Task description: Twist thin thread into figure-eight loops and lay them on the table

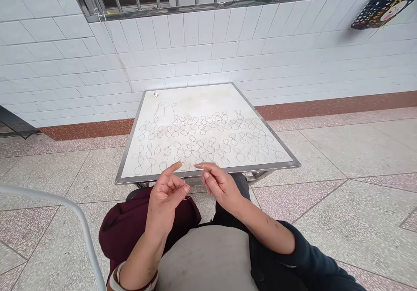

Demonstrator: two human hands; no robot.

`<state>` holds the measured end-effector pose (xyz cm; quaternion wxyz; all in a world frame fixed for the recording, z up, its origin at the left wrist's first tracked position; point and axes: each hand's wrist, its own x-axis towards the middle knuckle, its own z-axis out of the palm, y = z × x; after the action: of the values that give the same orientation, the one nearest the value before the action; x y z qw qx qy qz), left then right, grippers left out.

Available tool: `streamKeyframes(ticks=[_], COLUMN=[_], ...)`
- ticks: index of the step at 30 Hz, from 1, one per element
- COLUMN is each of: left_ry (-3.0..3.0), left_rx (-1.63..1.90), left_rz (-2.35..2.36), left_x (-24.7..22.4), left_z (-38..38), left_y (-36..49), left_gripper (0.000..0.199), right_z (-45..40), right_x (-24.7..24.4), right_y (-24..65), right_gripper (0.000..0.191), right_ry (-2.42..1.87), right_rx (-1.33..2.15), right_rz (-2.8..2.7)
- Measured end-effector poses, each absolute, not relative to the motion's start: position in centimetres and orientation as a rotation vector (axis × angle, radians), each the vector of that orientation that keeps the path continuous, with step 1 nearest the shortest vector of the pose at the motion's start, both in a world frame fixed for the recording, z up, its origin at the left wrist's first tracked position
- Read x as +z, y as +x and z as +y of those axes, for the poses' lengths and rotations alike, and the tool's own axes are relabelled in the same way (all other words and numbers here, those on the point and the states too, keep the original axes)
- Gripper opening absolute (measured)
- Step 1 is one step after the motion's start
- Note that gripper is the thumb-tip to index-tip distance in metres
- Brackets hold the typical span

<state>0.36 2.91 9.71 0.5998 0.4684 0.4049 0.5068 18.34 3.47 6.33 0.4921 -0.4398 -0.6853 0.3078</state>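
Note:
A thin wire (184,177), bent in a loose curve, runs between my hands just in front of the table's near edge. My left hand (165,194) is closed on it, the wire passing by the thumb tip, with the index finger raised and a tan covering on its tip. At the wire's upper end is my right hand (223,187), index finger stretched toward the left and thumb against the curled fingers. Part of the wire is too fine to follow. Beyond the hands, rows of figure-eight wire pieces (203,131) lie on the white tabletop (208,97).
A small white and red item (156,95) rests at the table's far left corner, near several single-loop wires (166,105). The table's grey metal rim (273,167) is close to my knees. A pale curved tube (76,210) stands at left. A dotted bag (379,12) hangs on the tiled wall.

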Motion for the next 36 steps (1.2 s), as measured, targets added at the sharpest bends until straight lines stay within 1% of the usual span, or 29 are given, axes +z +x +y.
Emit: streamKeyframes(ticks=[2, 5, 8, 11, 14, 18, 22, 25, 29, 33, 36], left_ry=[1.155, 1.264, 1.385, 1.51, 1.606, 1.639, 1.536, 1.427, 1.36, 1.395, 1.466], left_rx=[1.052, 0.861, 0.729, 0.639, 0.588, 0.563, 0.556, 0.543, 0.527, 0.5, 0.438], left_rz=[0.946, 0.978, 1.042, 1.076, 1.066, 1.054, 1.026, 0.973, 0.91, 0.927, 0.923], left_x=[9.9, 10.1, 9.8, 9.2, 8.5, 8.1, 8.5, 8.9, 9.0, 8.7, 8.5], left_z=[3.1, 3.3, 3.3, 3.2, 3.1, 3.3, 3.5, 3.5, 3.5, 3.7, 3.7], left_y=[-0.6, -2.0, -2.6, -2.4, -2.1, -1.8, -1.6, -1.4, -1.3, -1.4, -1.6], left_gripper=[0.057, 0.06, 0.058, 0.057, 0.06, 0.06, 0.059, 0.06, 0.06, 0.061, 0.063], right_z=[3.8, 4.0, 3.8, 3.3, 2.8, 2.6, 2.6, 2.6, 2.6, 2.7, 2.6], right_x=[6.2, 5.7, 5.3, 5.6, 6.3, 6.7, 6.2, 5.6, 4.8, 4.5, 4.8], right_y=[19.7, 22.2, 24.3, 25.5, 25.9, 25.7, 24.4, 22.7, 21.1, 21.0, 21.3], right_gripper=[0.033, 0.04, 0.048, 0.047, 0.041, 0.038, 0.028, 0.031, 0.023, 0.033, 0.035], right_ry=[-1.126, -1.103, -1.064, -1.013, -0.981, -1.001, -0.998, -0.92, -0.803, -0.787, -0.765], right_rx=[0.553, 0.335, 0.161, 0.063, 0.106, 0.2, 0.215, 0.24, 0.255, 0.247, 0.245], right_rz=[-1.795, -2.062, -2.313, -2.492, -2.578, -2.525, -2.386, -2.304, -2.231, -2.283, -2.391])
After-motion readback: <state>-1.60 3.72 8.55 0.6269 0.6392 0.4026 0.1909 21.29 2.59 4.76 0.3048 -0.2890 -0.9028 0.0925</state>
